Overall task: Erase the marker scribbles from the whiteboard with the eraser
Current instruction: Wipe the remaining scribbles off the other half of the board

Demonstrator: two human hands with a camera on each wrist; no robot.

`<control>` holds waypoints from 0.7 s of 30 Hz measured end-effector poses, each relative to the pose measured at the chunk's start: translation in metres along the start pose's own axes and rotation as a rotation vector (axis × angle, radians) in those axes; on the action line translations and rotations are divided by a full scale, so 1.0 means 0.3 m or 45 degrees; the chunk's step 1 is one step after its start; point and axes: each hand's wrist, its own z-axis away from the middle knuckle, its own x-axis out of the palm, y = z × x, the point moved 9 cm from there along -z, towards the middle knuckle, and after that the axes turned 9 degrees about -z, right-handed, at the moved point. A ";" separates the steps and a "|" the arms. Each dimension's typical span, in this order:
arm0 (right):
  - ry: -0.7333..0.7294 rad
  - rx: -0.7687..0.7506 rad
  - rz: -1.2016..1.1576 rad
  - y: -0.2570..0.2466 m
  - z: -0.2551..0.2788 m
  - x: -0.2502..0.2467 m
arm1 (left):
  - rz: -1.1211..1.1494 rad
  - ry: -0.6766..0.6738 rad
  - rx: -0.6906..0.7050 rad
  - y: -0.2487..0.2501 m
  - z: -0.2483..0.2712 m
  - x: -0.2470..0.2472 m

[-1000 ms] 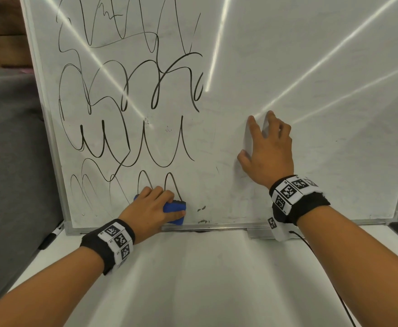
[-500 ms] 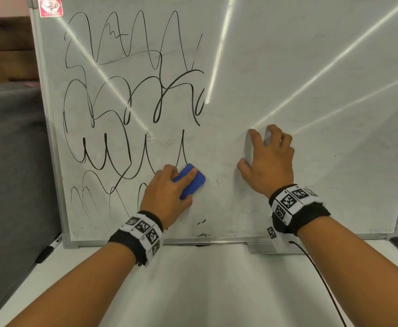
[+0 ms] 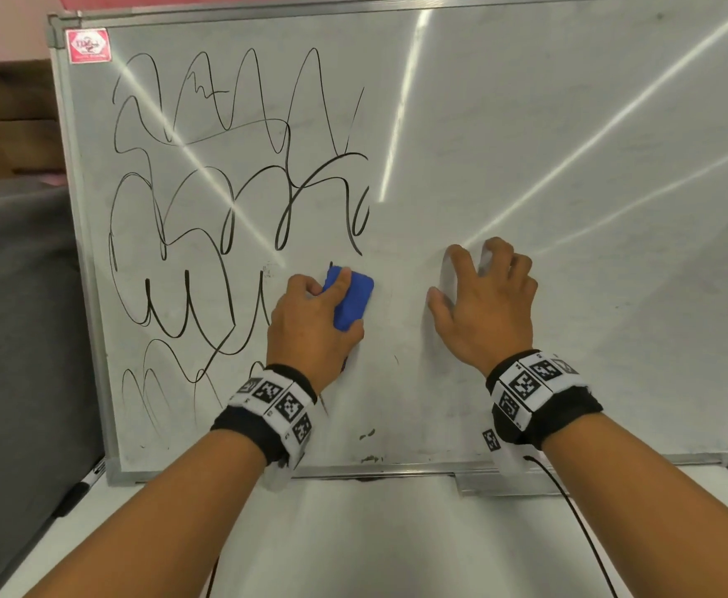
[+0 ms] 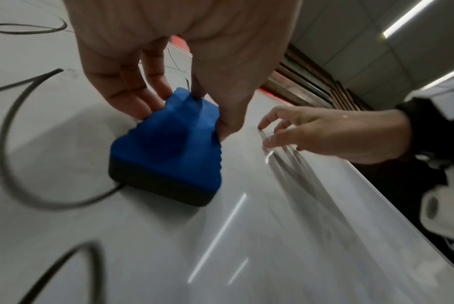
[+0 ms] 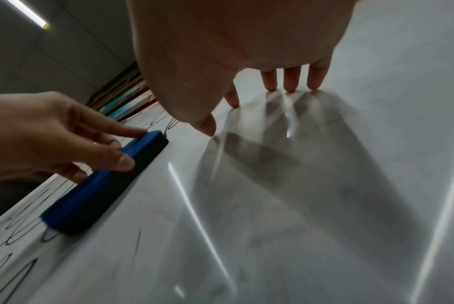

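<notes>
My left hand has carried the eraser up from the whiteboard's bottom edge to mid-height, fingers pinching it flat against the surface. The lower right loops are gone, but most scribbles remain to its left. My right hand braces the board, fingers spread.

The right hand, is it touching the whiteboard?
Touching. The right wrist view shows the right hand's fingertips meeting their reflections on the whiteboard.
</notes>
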 end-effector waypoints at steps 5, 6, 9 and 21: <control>0.045 -0.050 -0.002 -0.042 -0.098 -0.029 | -0.055 0.052 -0.042 0.058 -0.166 -0.087; 0.054 -0.056 0.000 -0.047 -0.119 -0.037 | -0.064 0.045 -0.048 0.070 -0.188 -0.095; 0.066 -0.079 0.012 -0.051 -0.161 -0.054 | -0.026 0.051 -0.085 0.085 -0.203 -0.098; 0.049 -0.095 0.009 -0.055 -0.186 -0.066 | -0.047 0.113 -0.110 0.095 -0.322 -0.183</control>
